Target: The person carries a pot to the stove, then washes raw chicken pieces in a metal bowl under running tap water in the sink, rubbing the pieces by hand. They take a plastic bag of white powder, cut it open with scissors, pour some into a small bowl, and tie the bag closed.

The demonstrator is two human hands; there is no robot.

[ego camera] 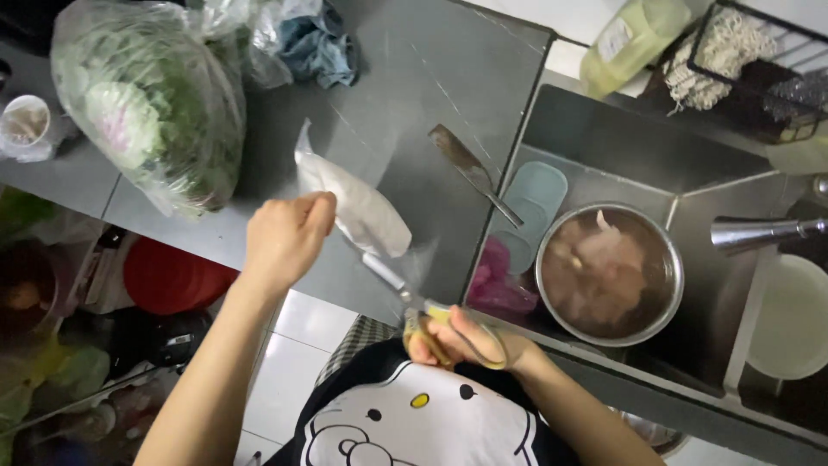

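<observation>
Nearest to the camera, the right hand (457, 341) is gripping the yellow handles of the scissors (414, 302), fingers closed through the loops, with the blades pointing up toward a white plastic pouch (358, 203). The left hand (285, 237) is pinching the pouch at its lower edge and lifting it above the grey tabletop (414, 78), probably so the blades can be reaching its corner freely. Just to the right, a steel pot (610, 274) with brownish water and pale pieces is sitting in the sink (638, 147), beside a pink bag (500, 280) and pale blue lids (535, 198). A flat metal spatula (473, 171) is lying across the sink edge. Farther away, a big bag of leafy greens (147, 103) is resting on the tabletop, and a yellow-green bottle (634, 39) is standing behind the sink.
</observation>
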